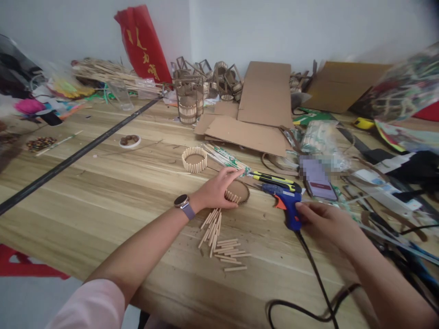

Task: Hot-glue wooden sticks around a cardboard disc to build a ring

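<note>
My left hand (217,188), with a watch on its wrist, curves its fingers around a round cardboard base (242,191). A row of short wooden sticks (233,197) stands along the base's near edge; my fingers hide part of it. Just below lie loose wooden sticks (228,251) in a scattered pile. My right hand (320,221) grips the back of the handle of a blue glue gun (291,205) with an orange trigger. Its nozzle points left, toward the base. Beyond my left hand sits a ring of upright sticks on a round base (194,160).
A yellow-black utility knife (274,179) lies behind the glue gun, with a phone (318,178) to its right. Cardboard sheets (250,132) and several small stick buckets (188,109) stand farther back. The black cord (313,265) loops toward the front edge. A small white dish (130,141) sits left.
</note>
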`<control>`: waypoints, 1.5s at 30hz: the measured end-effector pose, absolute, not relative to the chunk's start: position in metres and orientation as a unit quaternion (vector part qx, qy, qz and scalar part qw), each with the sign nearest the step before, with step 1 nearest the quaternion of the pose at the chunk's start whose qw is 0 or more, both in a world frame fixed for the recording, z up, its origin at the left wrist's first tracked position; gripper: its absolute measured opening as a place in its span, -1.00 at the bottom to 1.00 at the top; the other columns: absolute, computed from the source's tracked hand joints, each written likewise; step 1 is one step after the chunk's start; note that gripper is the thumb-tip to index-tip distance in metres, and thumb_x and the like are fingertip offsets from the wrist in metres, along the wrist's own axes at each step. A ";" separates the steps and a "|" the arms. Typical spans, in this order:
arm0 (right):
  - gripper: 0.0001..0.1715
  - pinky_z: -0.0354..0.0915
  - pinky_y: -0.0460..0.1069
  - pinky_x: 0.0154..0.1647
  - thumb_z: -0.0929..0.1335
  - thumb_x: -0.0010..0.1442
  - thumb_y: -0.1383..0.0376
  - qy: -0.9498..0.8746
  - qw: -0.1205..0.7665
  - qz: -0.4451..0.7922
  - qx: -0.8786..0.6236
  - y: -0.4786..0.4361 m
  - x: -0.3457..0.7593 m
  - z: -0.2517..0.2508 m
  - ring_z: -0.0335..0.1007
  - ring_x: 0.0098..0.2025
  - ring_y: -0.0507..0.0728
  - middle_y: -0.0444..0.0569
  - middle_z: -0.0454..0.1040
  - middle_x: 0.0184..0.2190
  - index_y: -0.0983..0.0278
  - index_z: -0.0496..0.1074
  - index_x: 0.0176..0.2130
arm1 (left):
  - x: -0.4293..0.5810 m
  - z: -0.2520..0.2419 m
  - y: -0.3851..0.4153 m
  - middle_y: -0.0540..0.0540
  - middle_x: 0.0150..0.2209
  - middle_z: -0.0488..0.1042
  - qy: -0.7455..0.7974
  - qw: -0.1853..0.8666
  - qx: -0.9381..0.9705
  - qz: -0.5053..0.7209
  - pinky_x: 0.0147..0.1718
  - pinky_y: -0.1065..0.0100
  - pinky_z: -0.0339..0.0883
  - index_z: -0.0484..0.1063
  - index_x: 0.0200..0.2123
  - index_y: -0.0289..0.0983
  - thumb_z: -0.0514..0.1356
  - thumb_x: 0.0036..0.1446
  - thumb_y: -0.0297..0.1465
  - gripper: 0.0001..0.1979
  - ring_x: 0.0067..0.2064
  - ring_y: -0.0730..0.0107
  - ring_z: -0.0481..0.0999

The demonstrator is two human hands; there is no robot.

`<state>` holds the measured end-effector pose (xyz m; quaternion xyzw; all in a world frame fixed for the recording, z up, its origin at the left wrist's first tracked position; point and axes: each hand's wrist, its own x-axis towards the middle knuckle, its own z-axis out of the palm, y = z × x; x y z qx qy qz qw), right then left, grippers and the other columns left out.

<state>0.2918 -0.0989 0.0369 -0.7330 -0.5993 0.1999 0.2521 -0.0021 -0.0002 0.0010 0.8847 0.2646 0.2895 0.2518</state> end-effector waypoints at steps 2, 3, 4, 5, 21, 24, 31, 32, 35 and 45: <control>-0.65 0.21 0.05 -0.54 0.28 0.17 0.07 -0.628 0.182 0.067 -0.754 -0.104 0.285 0.038 0.41 -0.53 0.24 0.04 0.49 -0.57 0.23 0.50 -0.43 | -0.002 0.001 0.000 -0.25 0.21 0.08 0.265 0.252 0.885 0.289 0.21 -0.03 0.17 -0.07 0.33 -0.11 0.44 -0.16 -0.35 0.05 0.25 -0.05 0.18; -0.67 0.23 0.05 -0.51 0.27 0.20 0.09 -0.652 0.171 0.041 -0.738 -0.107 0.277 0.039 0.43 -0.49 0.23 0.05 0.50 -0.52 0.22 0.49 -0.40 | -0.002 0.001 0.000 -0.25 0.21 0.08 0.264 0.252 0.885 0.290 0.22 -0.02 0.17 -0.07 0.33 -0.12 0.44 -0.16 -0.35 0.05 0.25 -0.04 0.18; -0.69 0.26 0.04 -0.47 0.26 0.22 0.12 -0.692 0.180 0.040 -0.698 -0.111 0.266 0.040 0.43 -0.45 0.21 0.05 0.51 -0.48 0.22 0.48 -0.38 | -0.002 0.001 0.000 -0.25 0.22 0.08 0.263 0.252 0.885 0.290 0.22 -0.02 0.17 -0.07 0.33 -0.12 0.44 -0.15 -0.34 0.05 0.26 -0.04 0.18; -0.72 0.30 0.02 -0.42 0.26 0.23 0.16 -0.742 0.189 0.065 -0.640 -0.115 0.253 0.040 0.44 -0.41 0.19 0.04 0.52 -0.45 0.23 0.47 -0.37 | -0.002 0.001 0.000 -0.25 0.22 0.07 0.263 0.254 0.885 0.289 0.22 -0.02 0.17 -0.07 0.33 -0.11 0.43 -0.15 -0.32 0.04 0.25 -0.04 0.18; -0.73 0.27 -0.01 -0.40 0.30 0.09 0.61 -0.930 0.006 0.036 -0.367 -0.126 0.149 0.027 0.43 -0.31 0.17 -0.01 0.48 -0.33 0.29 0.43 -0.31 | -0.001 0.001 0.001 -0.25 0.23 0.07 0.260 0.259 0.884 0.289 0.24 -0.04 0.12 -0.08 0.33 -0.10 0.43 -0.16 -0.34 0.05 0.27 -0.04 0.16; -0.77 0.25 -0.01 -0.41 0.29 0.12 0.59 -0.925 0.017 0.019 -0.380 -0.124 0.150 0.025 0.40 -0.35 0.15 -0.01 0.45 -0.38 0.29 0.41 -0.33 | -0.001 0.001 0.000 -0.24 0.24 0.07 0.263 0.261 0.883 0.287 0.23 -0.05 0.13 -0.08 0.33 -0.10 0.43 -0.15 -0.33 0.05 0.27 -0.06 0.16; -0.75 0.28 -0.01 -0.38 0.26 0.15 0.58 -0.927 0.017 0.057 -0.369 -0.126 0.154 0.029 0.42 -0.33 0.15 -0.01 0.48 -0.34 0.29 0.40 -0.27 | -0.002 0.004 -0.001 -0.24 0.24 0.07 0.267 0.266 0.881 0.285 0.24 -0.05 0.11 -0.07 0.33 -0.10 0.42 -0.14 -0.32 0.02 0.28 -0.05 0.14; -0.72 0.29 -0.01 -0.34 0.25 0.15 0.58 -0.926 0.026 0.070 -0.369 -0.126 0.155 0.032 0.43 -0.30 0.15 -0.01 0.49 -0.31 0.29 0.40 -0.23 | -0.002 0.004 -0.001 -0.24 0.24 0.07 0.266 0.266 0.881 0.285 0.24 -0.05 0.11 -0.06 0.33 -0.11 0.42 -0.13 -0.32 0.02 0.28 -0.04 0.15; -0.71 0.31 -0.02 -0.25 0.21 0.21 0.53 -0.909 0.091 0.134 -0.385 -0.122 0.164 0.046 0.44 -0.24 0.11 -0.01 0.49 -0.26 0.25 0.41 -0.20 | -0.002 0.003 -0.001 -0.28 0.23 0.07 0.264 0.264 0.882 0.286 0.23 -0.04 0.13 -0.05 0.33 -0.16 0.42 -0.14 -0.32 0.02 0.26 -0.05 0.16; -0.78 0.21 -0.08 -0.46 0.28 0.14 0.18 -0.731 0.239 0.294 -0.567 -0.076 0.197 0.050 0.34 -0.48 0.06 -0.13 0.48 -0.51 0.24 0.44 -0.37 | 0.000 -0.002 0.000 -0.25 0.22 0.09 0.260 0.253 0.883 0.296 0.22 -0.01 0.16 -0.05 0.32 -0.15 0.41 -0.16 -0.34 0.02 0.25 -0.04 0.18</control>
